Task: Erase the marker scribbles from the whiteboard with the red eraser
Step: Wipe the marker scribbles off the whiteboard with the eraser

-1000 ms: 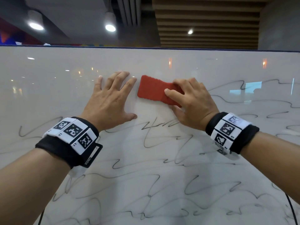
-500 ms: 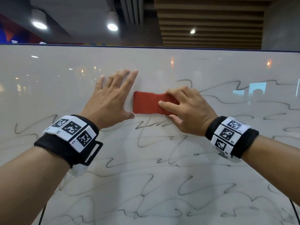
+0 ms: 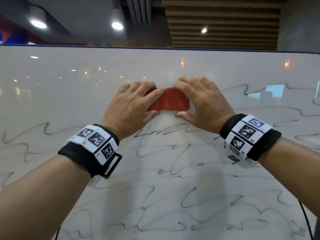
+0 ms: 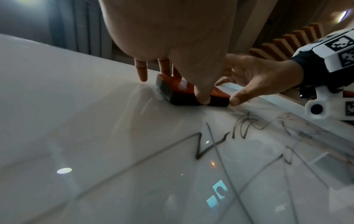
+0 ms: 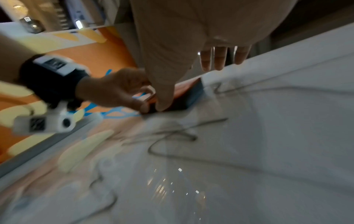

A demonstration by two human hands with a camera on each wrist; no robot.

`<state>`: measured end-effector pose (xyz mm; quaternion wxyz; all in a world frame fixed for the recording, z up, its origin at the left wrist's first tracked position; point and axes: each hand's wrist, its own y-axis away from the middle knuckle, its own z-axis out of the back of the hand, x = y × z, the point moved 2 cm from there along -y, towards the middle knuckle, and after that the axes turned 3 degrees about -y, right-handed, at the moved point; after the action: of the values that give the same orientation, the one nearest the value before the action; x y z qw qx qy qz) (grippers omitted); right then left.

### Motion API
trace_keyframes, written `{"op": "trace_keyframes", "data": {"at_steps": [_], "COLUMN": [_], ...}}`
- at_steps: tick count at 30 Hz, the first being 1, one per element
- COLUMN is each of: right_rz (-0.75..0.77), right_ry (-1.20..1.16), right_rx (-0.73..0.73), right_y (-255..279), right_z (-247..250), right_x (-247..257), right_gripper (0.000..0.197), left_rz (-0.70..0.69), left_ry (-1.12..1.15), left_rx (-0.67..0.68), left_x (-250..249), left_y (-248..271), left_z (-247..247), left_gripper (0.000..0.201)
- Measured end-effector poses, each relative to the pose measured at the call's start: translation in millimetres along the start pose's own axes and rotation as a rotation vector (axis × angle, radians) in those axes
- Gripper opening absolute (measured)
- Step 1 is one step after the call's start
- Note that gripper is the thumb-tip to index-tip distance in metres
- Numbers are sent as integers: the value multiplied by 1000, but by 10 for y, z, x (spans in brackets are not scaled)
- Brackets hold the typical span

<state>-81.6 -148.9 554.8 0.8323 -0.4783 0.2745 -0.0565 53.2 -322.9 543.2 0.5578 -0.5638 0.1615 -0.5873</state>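
The red eraser lies flat on the whiteboard, between my two hands in the head view. My left hand holds its left part, fingers lying over the top and thumb pressed against the lower edge, as the left wrist view shows. My right hand is at the eraser's right end; its thumb touches the lower corner and its fingers stretch out straight past the eraser, off its top. Black marker scribbles cover the board below and to the right of the hands.
The board above and to the left of the hands is wiped white and shows ceiling-light reflections. Its dark top edge runs above the hands. A thin black cable hangs at the lower right. Both wrists wear black bands with white marker tags.
The eraser slid left and down under my right hand. My left hand, which lay flat on the board beside it, now grips its left part, and my right fingers have come off its top.
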Motion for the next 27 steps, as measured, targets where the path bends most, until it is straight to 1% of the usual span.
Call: {"op": "trace_keyframes", "data": {"at_steps": [3,5,7,9,12,13,14,17,18,19,20,22,24,25,26,27], "right_rz": [-143,-196,-217,-223,-224,-220,-213,-195,-194,-194,-197,-192,-190,-191,-193,-194], "right_ry": [62,168,260,303,319,326,332,340,342,341,336,318,307,306,306,307], "right_rx": [39,144,259,302,294,289,283,283,290,292,290,281,268,265,263,260], "right_y": [106,215,335,417,413,413,417,452,454,452,448,453,465,470,473,476], "right_z": [271,391,403,364,322,314,306,294,291,287,290,285,282,279,276,271], "right_x": [-288,-486,-597,-644,-641,-639,-646,-668,-671,-670,-670,-670,-680,-682,-680,-682], "right_gripper": [107,118,122,121,119,119,118,115,115,114,114,113,113,113,113,112], "left_rz": [-8,24,68,142,289,299,267,4,-40,-32,18,193,310,316,270,172], "left_ry": [10,17,26,34,22,21,14,-66,-80,-71,-38,38,45,34,23,4], "left_rx": [-44,-66,-80,-98,-94,-95,-95,-62,-53,-52,-58,-83,-90,-87,-85,-80], "left_x": [37,35,9,-17,-77,-112,-150,-221,-209,-193,-181,-183,-232,-286,-350,-423], "left_y": [-1,-5,-26,-50,-96,-112,-130,-160,-176,-200,-232,-283,-331,-338,-336,-325], "left_z": [-13,-35,-72,-110,-126,-130,-144,-186,-178,-161,-140,-107,-95,-101,-124,-160], "left_gripper": [55,56,59,64,70,70,69,66,65,65,64,65,65,65,66,66]}}
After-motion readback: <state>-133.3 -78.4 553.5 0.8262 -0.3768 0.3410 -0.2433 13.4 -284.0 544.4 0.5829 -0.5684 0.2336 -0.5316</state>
